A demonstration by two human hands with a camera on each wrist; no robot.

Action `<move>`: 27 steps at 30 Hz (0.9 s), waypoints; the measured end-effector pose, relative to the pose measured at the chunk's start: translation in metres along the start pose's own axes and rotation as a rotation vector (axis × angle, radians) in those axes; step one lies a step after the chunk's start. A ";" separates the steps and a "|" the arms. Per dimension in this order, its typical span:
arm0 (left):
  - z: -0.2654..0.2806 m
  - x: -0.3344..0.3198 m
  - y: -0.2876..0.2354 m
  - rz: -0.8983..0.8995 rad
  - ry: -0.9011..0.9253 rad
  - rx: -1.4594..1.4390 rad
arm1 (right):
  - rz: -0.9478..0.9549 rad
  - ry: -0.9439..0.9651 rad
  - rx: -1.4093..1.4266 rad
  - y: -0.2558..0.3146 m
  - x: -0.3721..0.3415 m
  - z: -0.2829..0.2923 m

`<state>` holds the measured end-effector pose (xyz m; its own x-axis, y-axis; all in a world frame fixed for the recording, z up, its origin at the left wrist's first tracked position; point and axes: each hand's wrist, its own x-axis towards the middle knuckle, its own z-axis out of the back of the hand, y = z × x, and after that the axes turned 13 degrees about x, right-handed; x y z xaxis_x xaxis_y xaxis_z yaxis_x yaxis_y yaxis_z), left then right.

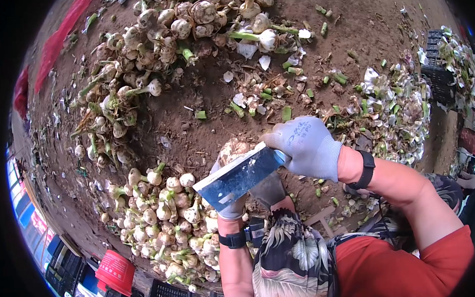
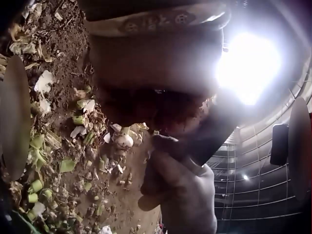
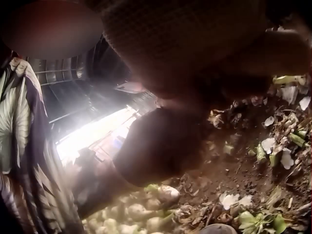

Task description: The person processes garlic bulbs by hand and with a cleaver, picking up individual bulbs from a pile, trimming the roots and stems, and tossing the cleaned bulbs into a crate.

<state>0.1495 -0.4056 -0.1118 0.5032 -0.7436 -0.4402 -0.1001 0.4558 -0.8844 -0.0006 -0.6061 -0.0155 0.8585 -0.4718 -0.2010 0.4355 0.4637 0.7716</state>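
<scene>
In the head view my right hand, in a pale grey glove, grips a cleaver at the near end of its broad blade, which slants down to the left. Behind that blade is my gloved left hand, mostly hidden, holding a brownish garlic bulb that shows above the blade's upper edge. The gloved right hand also appears in the left wrist view, its fingers curled, below a large dark shape. Shadow darkens most of the right wrist view.
Trimmed garlic bulbs are heaped near my left arm. Untrimmed garlic with stalks lies beyond. Peelings are piled at right, beside a black crate. A red bucket stands lower left; a grey shoe is below the blade.
</scene>
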 end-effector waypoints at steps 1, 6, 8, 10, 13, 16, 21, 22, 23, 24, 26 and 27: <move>0.001 0.001 -0.003 -0.035 0.019 0.033 | 0.001 0.001 0.000 0.001 -0.001 -0.001; 0.004 0.004 -0.035 -0.184 0.058 0.302 | 0.027 0.023 0.038 0.007 -0.001 0.000; 0.010 0.001 -0.035 -0.260 0.112 0.368 | -0.019 0.020 0.059 0.000 -0.002 -0.005; 0.001 -0.001 -0.052 0.118 0.151 -0.463 | -0.050 0.009 0.073 -0.013 0.006 -0.006; -0.007 0.002 -0.101 0.130 0.363 -0.478 | -0.215 0.020 0.026 -0.039 -0.001 -0.022; -0.003 0.011 -0.109 0.104 0.373 -0.340 | -0.417 -0.032 0.273 -0.050 -0.007 -0.034; -0.023 0.027 -0.085 -0.501 0.103 0.778 | -0.599 -0.052 1.558 -0.026 0.007 -0.024; -0.026 0.028 -0.076 -0.488 -0.042 0.775 | -0.470 -0.068 1.481 -0.026 0.010 -0.031; -0.028 0.027 -0.068 -0.342 -0.169 0.623 | -0.521 -0.076 1.456 -0.025 0.009 -0.034; -0.028 0.025 -0.062 -0.192 -0.294 0.469 | -0.573 -0.080 1.432 -0.022 0.009 -0.036; -0.014 0.020 -0.059 0.228 0.005 -0.458 | -0.420 -0.112 1.266 -0.011 0.016 -0.041; -0.009 0.015 -0.060 0.280 0.168 -0.532 | -0.315 -0.080 0.988 -0.013 0.017 -0.043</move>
<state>0.1552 -0.4486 -0.0666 0.2580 -0.7176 -0.6470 -0.6443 0.3712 -0.6686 0.0202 -0.5880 -0.0554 0.7083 -0.5301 -0.4661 0.1897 -0.4930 0.8491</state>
